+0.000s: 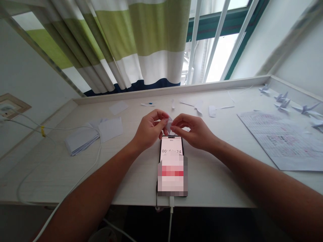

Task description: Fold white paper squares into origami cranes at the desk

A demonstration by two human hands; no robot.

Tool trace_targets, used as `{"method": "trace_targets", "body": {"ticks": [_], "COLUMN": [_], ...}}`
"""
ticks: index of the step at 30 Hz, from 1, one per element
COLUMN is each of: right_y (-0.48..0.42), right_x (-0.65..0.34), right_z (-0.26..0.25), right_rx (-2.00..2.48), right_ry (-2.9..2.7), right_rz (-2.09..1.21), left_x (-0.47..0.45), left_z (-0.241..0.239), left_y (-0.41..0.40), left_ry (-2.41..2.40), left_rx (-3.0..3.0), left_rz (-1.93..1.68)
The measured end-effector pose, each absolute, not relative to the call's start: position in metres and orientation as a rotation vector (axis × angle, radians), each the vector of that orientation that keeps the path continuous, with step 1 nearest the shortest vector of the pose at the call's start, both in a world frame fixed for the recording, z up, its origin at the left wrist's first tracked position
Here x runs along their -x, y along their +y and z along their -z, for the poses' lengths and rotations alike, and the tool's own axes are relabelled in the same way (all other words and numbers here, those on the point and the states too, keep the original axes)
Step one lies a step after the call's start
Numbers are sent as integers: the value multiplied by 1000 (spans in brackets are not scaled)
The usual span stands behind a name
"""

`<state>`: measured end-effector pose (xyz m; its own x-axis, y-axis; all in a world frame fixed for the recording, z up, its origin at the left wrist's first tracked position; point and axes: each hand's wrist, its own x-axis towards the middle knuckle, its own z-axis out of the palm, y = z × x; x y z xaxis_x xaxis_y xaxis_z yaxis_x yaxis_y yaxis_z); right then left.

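Between my two hands is a small piece of folded white paper (170, 127), held just past the top end of a phone. My left hand (152, 129) pinches its left side with thumb and fingers. On the other side, the thumb and index finger of my right hand (189, 129) grip the paper too. Fingers cover much of it, so its exact folded shape is hidden. Directly below, the phone (171, 144) lies face up with a timer on its lit screen, partly blurred, and a white cable (172, 203) plugged into its lower end.
Stacked white paper sheets (84, 139) lie at left, beside a long white cord (97, 158). Paper scraps (198, 107) are scattered toward the back ledge. Several folded paper cranes (282, 101) stand at the right back, behind a large written sheet (285, 141). A striped curtain (141, 40) hangs beyond.
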<state>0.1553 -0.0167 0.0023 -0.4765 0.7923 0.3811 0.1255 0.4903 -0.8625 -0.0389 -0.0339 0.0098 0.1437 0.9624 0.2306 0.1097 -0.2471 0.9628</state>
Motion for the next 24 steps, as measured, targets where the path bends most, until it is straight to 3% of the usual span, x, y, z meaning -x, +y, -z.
{"method": "trace_targets", "body": {"ticks": [13, 24], "right_y": [-16, -17], "right_x": [-153, -152], "right_z": [0, -1], "right_rx": [784, 868], "right_ry": [-1764, -1843], "right_rz": [-1129, -943], "left_x": [42, 38], "left_z": [-10, -3], "left_y": [-33, -35], "left_ry": [1133, 1071], "left_rx": [-1514, -1557], "left_rz": [-1167, -1203]}}
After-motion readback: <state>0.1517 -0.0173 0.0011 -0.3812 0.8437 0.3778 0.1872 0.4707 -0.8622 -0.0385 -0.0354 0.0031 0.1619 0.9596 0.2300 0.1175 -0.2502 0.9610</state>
